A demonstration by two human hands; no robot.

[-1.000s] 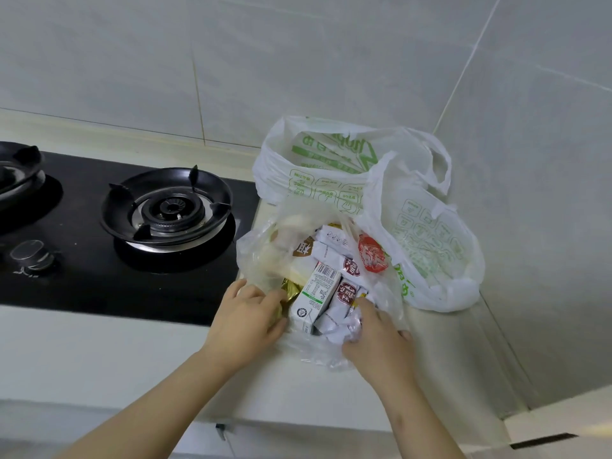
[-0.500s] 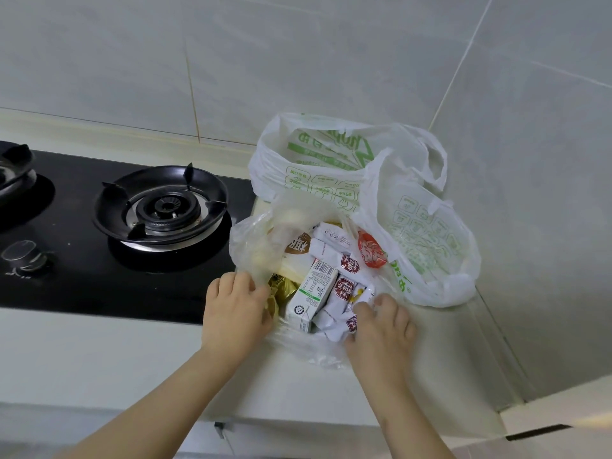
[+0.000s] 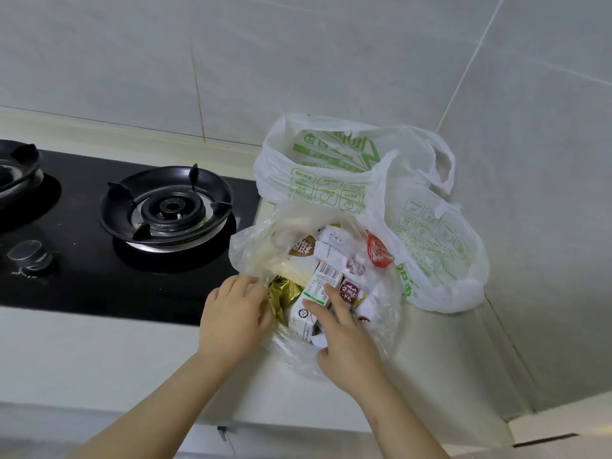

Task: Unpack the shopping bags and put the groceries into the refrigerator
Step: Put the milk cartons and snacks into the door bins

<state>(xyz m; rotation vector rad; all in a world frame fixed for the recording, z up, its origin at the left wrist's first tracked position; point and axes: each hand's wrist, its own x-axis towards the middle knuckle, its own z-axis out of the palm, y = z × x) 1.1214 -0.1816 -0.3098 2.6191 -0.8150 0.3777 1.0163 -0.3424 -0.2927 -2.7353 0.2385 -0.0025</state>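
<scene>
Far left is a black gas hob (image 3: 82, 276), nothing to do with the job. Just right of it, on the pale counter (image 3: 99, 356), the left hand (image 3: 231, 313) grips the near-left rim of a clear bag (image 3: 246, 250), fingers curled into the plastic and holding it open. The groceries sit inside: a gold packet (image 3: 281, 293), then a white carton (image 3: 314, 293) lying on its side. The right hand (image 3: 344, 346) has its fingers laid along the carton's top with the thumb by the near end; can't tell if it's actually clamped. The carton looks stiff and light but probably dents if squeezed, so taking it across the flat sides seems best. Far right, a white bag with green print (image 3: 437, 233) slumps against the wall.
</scene>
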